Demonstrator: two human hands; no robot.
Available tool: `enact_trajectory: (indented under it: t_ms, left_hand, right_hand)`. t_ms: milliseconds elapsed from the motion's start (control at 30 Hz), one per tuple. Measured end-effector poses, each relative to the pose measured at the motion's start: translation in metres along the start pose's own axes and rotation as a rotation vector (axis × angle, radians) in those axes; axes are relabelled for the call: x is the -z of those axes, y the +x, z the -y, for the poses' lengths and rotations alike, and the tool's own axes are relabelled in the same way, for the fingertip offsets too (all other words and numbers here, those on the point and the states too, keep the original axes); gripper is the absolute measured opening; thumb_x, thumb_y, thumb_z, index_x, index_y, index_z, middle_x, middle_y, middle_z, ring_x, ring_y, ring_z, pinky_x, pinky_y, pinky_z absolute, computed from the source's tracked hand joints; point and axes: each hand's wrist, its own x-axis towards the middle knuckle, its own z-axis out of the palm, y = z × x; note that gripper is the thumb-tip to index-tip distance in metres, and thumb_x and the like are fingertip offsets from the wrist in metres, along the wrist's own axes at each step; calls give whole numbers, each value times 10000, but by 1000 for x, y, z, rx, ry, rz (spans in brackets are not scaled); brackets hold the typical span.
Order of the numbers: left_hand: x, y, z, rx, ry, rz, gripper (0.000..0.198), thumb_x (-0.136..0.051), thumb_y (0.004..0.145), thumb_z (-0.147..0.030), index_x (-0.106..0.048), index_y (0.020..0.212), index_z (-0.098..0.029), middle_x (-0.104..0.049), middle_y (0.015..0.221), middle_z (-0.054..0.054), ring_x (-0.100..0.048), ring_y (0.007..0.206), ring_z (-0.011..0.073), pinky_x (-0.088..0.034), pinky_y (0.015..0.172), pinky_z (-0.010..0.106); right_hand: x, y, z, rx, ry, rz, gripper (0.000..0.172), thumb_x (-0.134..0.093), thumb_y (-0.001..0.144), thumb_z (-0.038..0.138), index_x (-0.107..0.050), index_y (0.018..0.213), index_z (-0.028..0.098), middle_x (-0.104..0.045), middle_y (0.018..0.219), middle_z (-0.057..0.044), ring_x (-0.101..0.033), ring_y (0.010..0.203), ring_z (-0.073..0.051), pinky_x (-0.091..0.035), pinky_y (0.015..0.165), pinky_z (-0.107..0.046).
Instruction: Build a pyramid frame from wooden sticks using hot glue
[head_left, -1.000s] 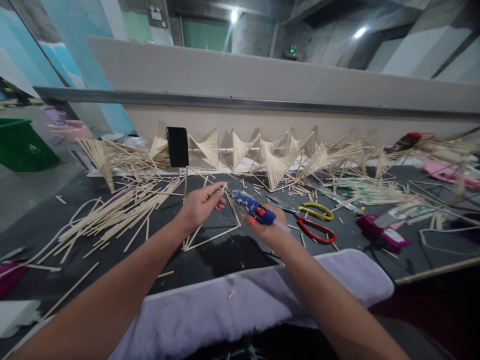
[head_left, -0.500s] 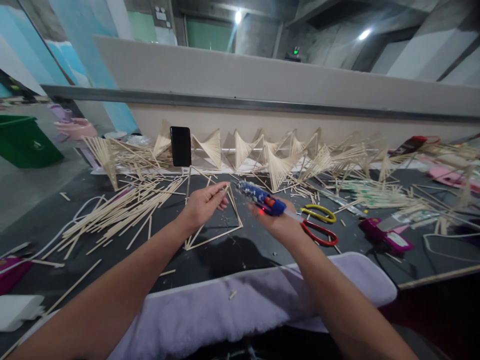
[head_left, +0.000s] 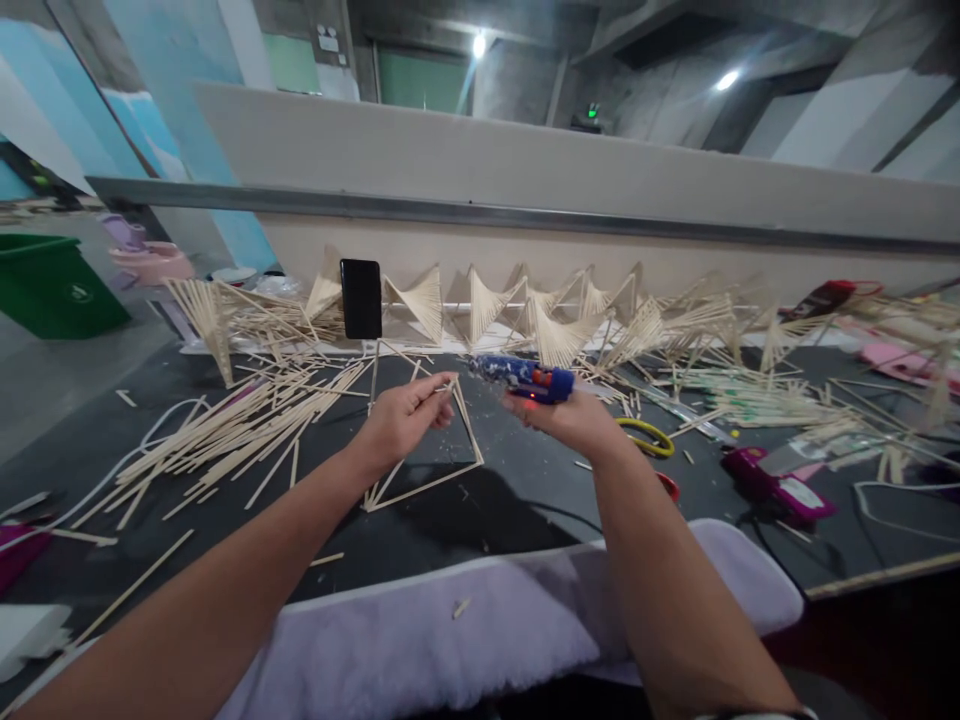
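My left hand [head_left: 405, 418] pinches the top of a thin wooden stick frame [head_left: 424, 440] that stands as a pyramid on the dark table [head_left: 495, 500]. My right hand [head_left: 574, 418] grips a blue glue gun [head_left: 523, 378], held level with its nozzle pointing left toward the frame's top, a small gap between them. A red light glows under the gun.
Loose sticks [head_left: 232, 430] lie heaped at the left. Finished stick shapes [head_left: 555, 320] and a black phone [head_left: 361, 297] line the back wall. Yellow and red scissors [head_left: 649, 440] and a magenta tool [head_left: 780, 490] lie to the right. A white towel [head_left: 465, 630] covers the near edge.
My right hand has lifted the glue gun and levelled it, moving slightly right and away from the frame's top. My left hand has kept its pinch on the frame.
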Motion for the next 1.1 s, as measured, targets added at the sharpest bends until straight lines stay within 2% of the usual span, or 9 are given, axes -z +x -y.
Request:
enact_trajectory:
  t_ms: [167, 300, 500, 800, 1100]
  left_hand:
    - [1, 0, -1, 2, 33, -6, 464, -467, 846, -386, -538, 1214, -112, -664, 756, 47, -626, 638, 130, -528, 634, 253]
    - [0, -1, -1, -8, 22, -16, 451, -470, 844, -353, -538, 1204, -90, -663, 746, 50, -626, 622, 124, -533, 612, 247]
    - [-1, 0, 1, -18, 11, -28, 424, -477, 844, -306, -535, 1208, -96, -661, 724, 43, -622, 606, 116, -533, 590, 232]
    - [0, 0, 0, -10, -28, -4, 428, -470, 848, -323, -538, 1208, -101, -650, 728, 38, -613, 613, 107, -534, 606, 227]
    - [0, -1, 0, -9, -28, -10, 436, -477, 843, -324, -540, 1207, -92, -655, 726, 42, -621, 613, 113, -535, 601, 224]
  right_hand:
    - [1, -7, 3, -53, -17, 0, 280, -642, 658, 439, -580, 650, 167, -523, 565, 3, -449, 510, -108, -356, 475, -258]
    - [1, -11, 6, 1, -56, -25, 281, -652, 647, 430, -549, 620, 170, -493, 545, 12, -427, 507, -105, -340, 463, -250]
    - [-8, -11, -3, 77, -139, -59, 289, -651, 657, 425, -512, 597, 179, -481, 530, 25, -384, 494, -87, -313, 445, -229]
    - [-11, -11, -3, 77, -281, -76, 345, -629, 663, 478, -499, 550, 180, -444, 477, 36, -345, 451, -76, -272, 417, -227]
    - [-10, -10, -16, 56, -206, -60, 349, -630, 665, 491, -509, 569, 177, -441, 485, 29, -343, 457, -78, -270, 404, -221]
